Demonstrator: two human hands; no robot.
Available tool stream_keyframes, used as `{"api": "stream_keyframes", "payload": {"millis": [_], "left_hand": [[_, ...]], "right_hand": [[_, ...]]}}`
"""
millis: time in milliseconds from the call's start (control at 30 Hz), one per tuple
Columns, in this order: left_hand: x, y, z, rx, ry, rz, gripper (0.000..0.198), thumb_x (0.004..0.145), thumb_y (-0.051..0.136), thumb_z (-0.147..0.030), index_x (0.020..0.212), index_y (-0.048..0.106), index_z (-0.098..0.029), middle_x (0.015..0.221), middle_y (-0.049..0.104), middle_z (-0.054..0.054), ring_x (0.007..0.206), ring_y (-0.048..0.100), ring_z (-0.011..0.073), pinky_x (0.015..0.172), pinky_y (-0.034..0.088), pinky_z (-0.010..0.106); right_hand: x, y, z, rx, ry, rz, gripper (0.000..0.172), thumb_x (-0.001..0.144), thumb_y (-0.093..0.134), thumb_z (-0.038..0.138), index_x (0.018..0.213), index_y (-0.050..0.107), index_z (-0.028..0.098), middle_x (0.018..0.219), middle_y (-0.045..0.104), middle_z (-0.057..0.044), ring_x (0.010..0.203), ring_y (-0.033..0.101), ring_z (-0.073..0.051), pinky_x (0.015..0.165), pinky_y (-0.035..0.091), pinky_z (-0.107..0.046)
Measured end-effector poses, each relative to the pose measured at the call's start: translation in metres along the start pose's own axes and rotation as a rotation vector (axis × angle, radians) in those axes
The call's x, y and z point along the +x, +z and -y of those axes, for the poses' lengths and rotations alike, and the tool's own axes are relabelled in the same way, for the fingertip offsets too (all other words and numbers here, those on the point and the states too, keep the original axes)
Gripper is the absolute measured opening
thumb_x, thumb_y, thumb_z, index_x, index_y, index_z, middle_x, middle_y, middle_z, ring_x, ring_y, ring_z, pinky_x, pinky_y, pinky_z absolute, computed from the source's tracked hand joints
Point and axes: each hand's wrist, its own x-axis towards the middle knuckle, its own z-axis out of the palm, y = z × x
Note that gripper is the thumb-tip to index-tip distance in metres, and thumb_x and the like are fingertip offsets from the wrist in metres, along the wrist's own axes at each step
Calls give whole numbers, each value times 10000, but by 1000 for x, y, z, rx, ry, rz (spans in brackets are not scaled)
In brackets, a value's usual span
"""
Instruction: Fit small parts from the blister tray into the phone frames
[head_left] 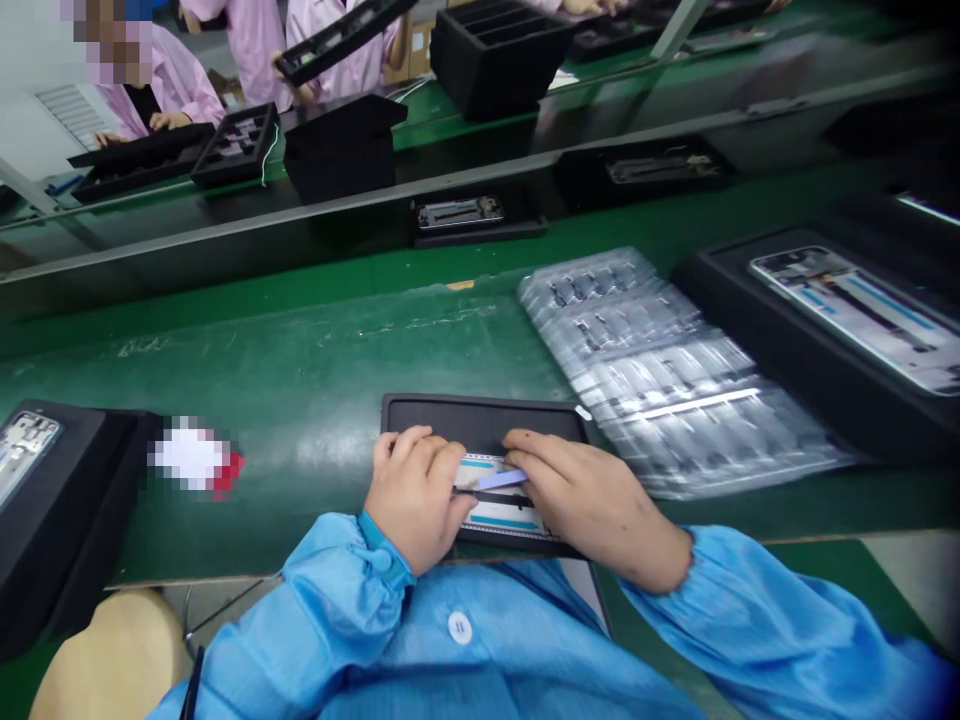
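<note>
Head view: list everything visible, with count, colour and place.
conveyor belt: one, green, across the view
tray: one, black, under the hands
phone: one, silver and blue, on that tray
strip: one, pale blue, on the phone between the hands
plastic trays: a stack, clear, right of the hands
phone holders: two, black, each with a phone, at the far left and right
blurred object: one, white and red, left of the hands
bins: several, black, on the far belt
co-workers: at least three, pink coats, across the belt
sleeves: two, blue, nearest the camera
left hand: one, on the phone
right hand: one, on the phone
</note>
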Motion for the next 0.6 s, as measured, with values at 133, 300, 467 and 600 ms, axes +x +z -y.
{"api": "stream_keyframes", "payload": {"millis": [133,300,467,600], "left_hand": [[-1,-3,-4,-10,-21,40,487,826,714,-333,1263,531,-223,1256,659,114,1299,483,356,1063,270,637],[0,-6,-3,-32,-16,81,521,825,719,-304,1290,497,-229,1270,662,112,1317,484,350,1078,213,667],[0,-5,-3,-42,-16,79,479,852,695,-297,1287,505,-232,1284,662,113,1308,503,341,1088,199,671],[0,-5,-4,-59,-18,75,459,861,684,-295,1284,517,-233,1281,666,116,1307,506,342,1091,202,671]], "right_hand": [[-1,-1,2,19,18,20,280,889,464,63,1033,698,119,1163,684,-141,997,663,-258,808,570,-405],[4,-4,4,0,13,54,263,914,451,75,1038,682,99,1155,683,-140,977,667,-252,781,570,-391],[5,-3,4,-11,32,68,244,925,465,100,1035,680,130,1147,689,-122,964,671,-235,789,563,-370],[4,-5,2,42,60,67,256,912,473,107,1045,689,145,1164,688,-110,983,674,-231,800,568,-361]]}}
